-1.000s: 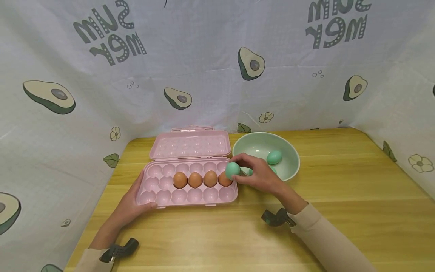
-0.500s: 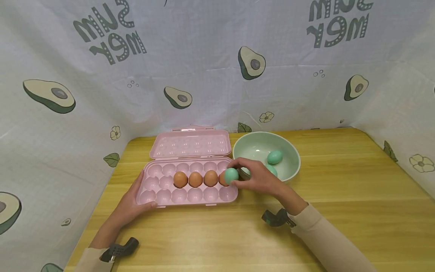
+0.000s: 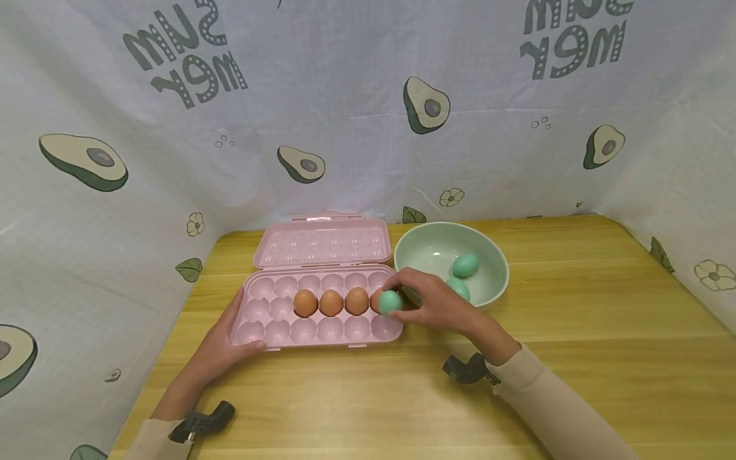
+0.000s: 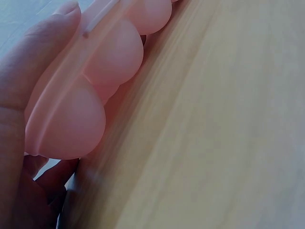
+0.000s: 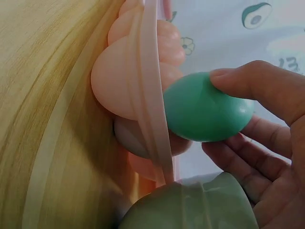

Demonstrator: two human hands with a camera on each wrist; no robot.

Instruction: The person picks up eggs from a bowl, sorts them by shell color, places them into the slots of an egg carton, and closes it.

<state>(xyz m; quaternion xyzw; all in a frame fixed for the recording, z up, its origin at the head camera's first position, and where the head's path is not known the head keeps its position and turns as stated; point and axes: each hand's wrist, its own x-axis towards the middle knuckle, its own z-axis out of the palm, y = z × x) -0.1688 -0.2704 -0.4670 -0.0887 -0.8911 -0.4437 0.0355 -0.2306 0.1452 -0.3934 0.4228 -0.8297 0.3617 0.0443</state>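
A pink plastic egg carton (image 3: 270,344) lies with its lid folded back. Brown eggs (image 3: 330,303) fill part of the middle row, the rightmost partly hidden. My left hand (image 3: 218,348) holds the carton's near left corner, thumb along the front rim, fingers round the left side; the left wrist view shows the thumb (image 4: 38,57) on the rim. Between thumb and fingertips my right hand (image 3: 434,300) pinches a green egg (image 3: 390,302) at the carton's right end. Seen from the right wrist, that green egg (image 5: 207,107) is at the rim, in front of the brown egg.
Right behind my right hand stands a pale green bowl (image 3: 496,268) with green eggs (image 3: 466,264) inside, partly hidden by the hand. The carton's lid (image 3: 322,246) lies toward the back. A printed cloth (image 3: 356,147) hangs behind and beside the wooden table (image 3: 368,402).
My right hand has brought the green egg slightly lower and a little left over the carton's right end. The left hand stays in place on the carton.
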